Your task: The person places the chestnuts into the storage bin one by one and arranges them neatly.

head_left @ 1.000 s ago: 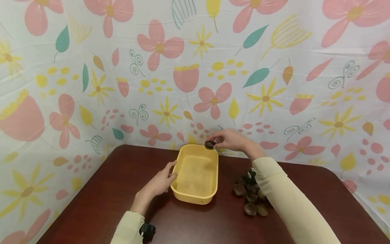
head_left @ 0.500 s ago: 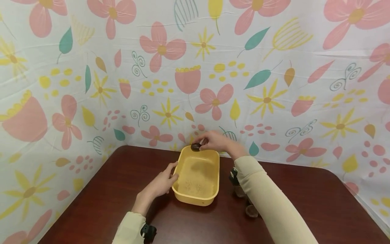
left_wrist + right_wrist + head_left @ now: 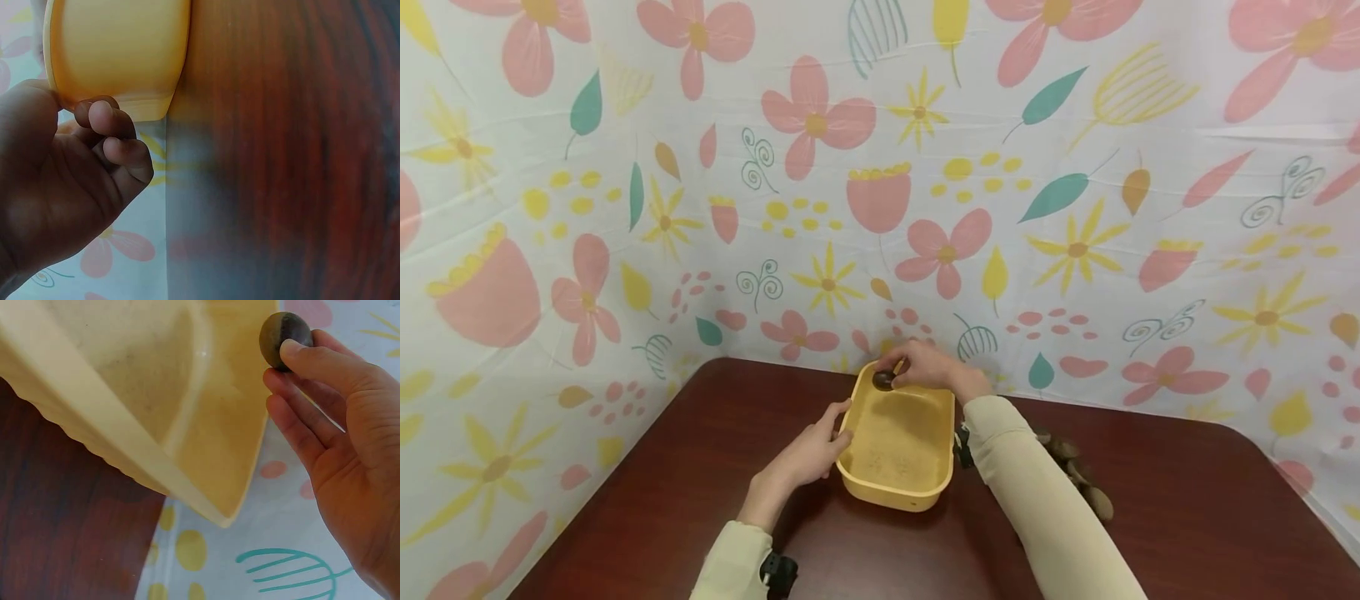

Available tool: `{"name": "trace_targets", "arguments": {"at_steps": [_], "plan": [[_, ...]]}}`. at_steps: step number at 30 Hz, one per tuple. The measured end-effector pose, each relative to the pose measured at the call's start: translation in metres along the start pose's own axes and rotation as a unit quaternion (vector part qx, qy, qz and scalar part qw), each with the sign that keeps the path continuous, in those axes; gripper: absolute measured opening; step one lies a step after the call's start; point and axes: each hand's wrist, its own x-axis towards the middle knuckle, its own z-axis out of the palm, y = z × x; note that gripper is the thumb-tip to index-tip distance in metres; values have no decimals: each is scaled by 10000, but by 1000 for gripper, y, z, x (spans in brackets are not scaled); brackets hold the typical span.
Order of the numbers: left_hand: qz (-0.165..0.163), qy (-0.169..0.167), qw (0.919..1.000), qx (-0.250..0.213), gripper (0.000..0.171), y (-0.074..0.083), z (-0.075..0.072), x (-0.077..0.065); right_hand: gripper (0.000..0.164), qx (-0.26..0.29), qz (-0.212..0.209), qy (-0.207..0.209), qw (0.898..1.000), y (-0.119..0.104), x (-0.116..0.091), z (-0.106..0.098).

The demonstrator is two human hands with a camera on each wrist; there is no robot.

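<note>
A yellow plastic basin point(image 3: 887, 495) stands on the dark table. My left hand point(image 3: 811, 450) grips its left rim, thumb on the inner side and fingers outside; the left wrist view shows the other fingers curled beside the basin wall point(image 3: 125, 50). Above the basin's far left end, my right hand point(image 3: 925, 367) holds a small dark brown, rounded shell point(image 3: 883, 380). In the right wrist view, the thumb and fingertips pinch this shell point(image 3: 273, 340), which is olive-brown on one side and darker on the other. Inside the basin only its bare floor shows.
A pile of brown shells point(image 3: 1097, 502) lies on the table point(image 3: 1187, 483) to the right, partly hidden by the right sleeve point(image 3: 1037, 492). A flower-patterned cloth point(image 3: 940, 192) hangs close behind the table's far edge and along its left side.
My right hand has carried the shell left from the basin's far right corner, then slightly down over its far left end. My left hand keeps its grip on the rim.
</note>
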Motion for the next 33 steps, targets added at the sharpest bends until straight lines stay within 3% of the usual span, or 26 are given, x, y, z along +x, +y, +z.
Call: {"name": "trace_targets", "arguments": {"at_steps": [12,19,33], "plan": [[-21,-79,10000,36,57,4,-3,1,36,-327,308,-215,9988,3,5,10],[-90,-46,9999,-31,56,2,-6,1,34,-334,100,-92,9994,-8,14,4],[-148,-112,9998,22,56,3,-1,-1,35,-263,477,18,9985,2,18,19]]}}
